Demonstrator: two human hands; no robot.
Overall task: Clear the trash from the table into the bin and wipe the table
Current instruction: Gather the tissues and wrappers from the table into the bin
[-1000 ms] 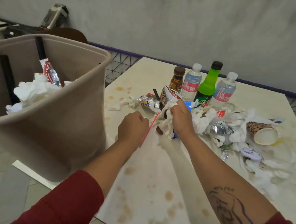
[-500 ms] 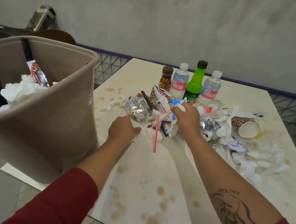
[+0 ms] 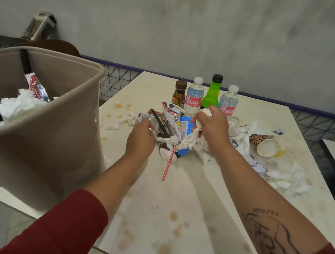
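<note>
As left hand [image 3: 140, 138] grips foil [image 3: 144, 117], right hand [image 3: 214, 129] grips tissue [image 3: 192, 140].

One wide-angle view from the person's head looks forward and down, close over both forearms. The left hand [image 3: 140, 139] and right hand [image 3: 214, 129] sit mid-frame; the bin [image 3: 48, 135] looms left of the fingers, and a grey wall [image 3: 193, 26] stands beyond them.

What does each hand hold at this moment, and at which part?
The right hand grips crumpled white tissue at its upper bunch. The left hand seems to pinch the silver foil wrapper at its near side.
</note>
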